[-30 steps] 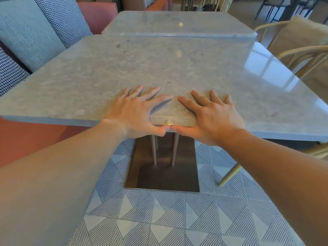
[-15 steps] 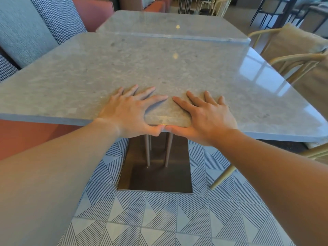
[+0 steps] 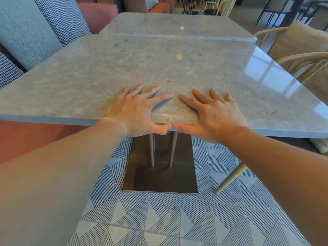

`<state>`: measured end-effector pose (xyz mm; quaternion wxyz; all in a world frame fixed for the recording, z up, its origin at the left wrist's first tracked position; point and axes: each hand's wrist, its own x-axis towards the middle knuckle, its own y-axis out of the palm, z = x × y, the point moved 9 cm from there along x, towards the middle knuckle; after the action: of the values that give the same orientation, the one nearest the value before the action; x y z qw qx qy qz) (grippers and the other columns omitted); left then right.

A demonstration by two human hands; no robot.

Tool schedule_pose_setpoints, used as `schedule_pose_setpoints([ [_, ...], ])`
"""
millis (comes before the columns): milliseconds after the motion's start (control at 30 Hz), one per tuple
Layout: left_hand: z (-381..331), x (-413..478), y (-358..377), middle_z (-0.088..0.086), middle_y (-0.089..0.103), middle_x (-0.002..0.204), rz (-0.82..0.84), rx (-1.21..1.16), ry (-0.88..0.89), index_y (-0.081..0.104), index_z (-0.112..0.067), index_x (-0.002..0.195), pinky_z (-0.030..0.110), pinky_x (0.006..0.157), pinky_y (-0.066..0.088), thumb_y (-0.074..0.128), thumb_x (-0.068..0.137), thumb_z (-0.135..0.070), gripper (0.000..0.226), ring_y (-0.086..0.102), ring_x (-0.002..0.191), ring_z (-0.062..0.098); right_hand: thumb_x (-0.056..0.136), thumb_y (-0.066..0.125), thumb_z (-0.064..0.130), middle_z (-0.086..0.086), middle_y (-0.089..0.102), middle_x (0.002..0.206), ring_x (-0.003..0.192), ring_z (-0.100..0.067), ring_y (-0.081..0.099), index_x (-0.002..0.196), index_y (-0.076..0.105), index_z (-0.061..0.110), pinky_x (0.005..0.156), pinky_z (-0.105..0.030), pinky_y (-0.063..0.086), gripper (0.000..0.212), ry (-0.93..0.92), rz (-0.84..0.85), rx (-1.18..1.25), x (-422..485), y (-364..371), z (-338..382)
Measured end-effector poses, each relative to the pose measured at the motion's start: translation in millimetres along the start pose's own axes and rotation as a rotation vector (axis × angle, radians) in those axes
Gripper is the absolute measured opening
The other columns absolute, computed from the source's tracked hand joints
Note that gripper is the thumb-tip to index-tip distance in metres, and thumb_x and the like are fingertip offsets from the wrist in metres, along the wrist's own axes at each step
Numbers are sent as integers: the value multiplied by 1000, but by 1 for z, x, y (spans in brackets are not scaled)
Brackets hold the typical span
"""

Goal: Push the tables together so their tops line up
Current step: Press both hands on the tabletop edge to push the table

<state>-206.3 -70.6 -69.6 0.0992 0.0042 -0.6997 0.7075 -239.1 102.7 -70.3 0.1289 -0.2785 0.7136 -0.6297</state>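
Two grey marble-look tables stand end to end. The near table [image 3: 159, 68] fills the middle of the head view; the far table [image 3: 174, 25] touches its far edge and sits shifted a little to the right, so the side edges do not line up. My left hand [image 3: 136, 110] and my right hand [image 3: 214, 112] grip the near table's front edge side by side, fingers spread flat on top and thumbs hooked underneath. Below them is the near table's dark square base plate [image 3: 159, 174] with thin metal legs.
A bench with grey and houndstooth cushions [image 3: 35, 29] and red upholstery [image 3: 26, 139] runs along the left. Pale wooden chairs [image 3: 301, 64] stand close on the right, one leg reaching the patterned tile floor [image 3: 159, 219]. More chairs and tables stand in the background.
Both hands keep the same grip on the front edge. The view has shifted slightly; the far table's offset to the right looks much the same.
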Motion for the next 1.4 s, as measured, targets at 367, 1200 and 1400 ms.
schedule_pose_setpoints([
  [367, -3, 5, 2, -18, 11, 177, -6, 0, -8, 4, -67, 157, 59, 130, 18, 13, 59, -105, 106, 18, 165, 32, 63, -10, 109, 5, 30, 174, 157, -42, 31, 164, 14, 51, 118, -69, 32, 119, -16, -6, 1, 4, 2, -6],
  [1200, -11, 16, 0, -18, 15, 177, 19, -2, -39, 5, -67, 157, 56, 129, 22, 19, 62, -102, 102, 20, 164, 28, 54, -17, 108, 5, 30, 173, 155, -44, 31, 163, 17, 50, 117, -70, 30, 129, -42, 5, 71, 14, 5, -22],
  [1400, -16, 10, 4, -17, 11, 178, 158, -36, -105, 10, -64, 159, 56, 131, 12, 16, 64, -103, 102, 11, 166, 26, 56, -12, 109, 2, 23, 175, 158, -44, 22, 163, 16, 51, 123, -67, 20, 125, -63, 116, 125, 10, 10, -21],
])
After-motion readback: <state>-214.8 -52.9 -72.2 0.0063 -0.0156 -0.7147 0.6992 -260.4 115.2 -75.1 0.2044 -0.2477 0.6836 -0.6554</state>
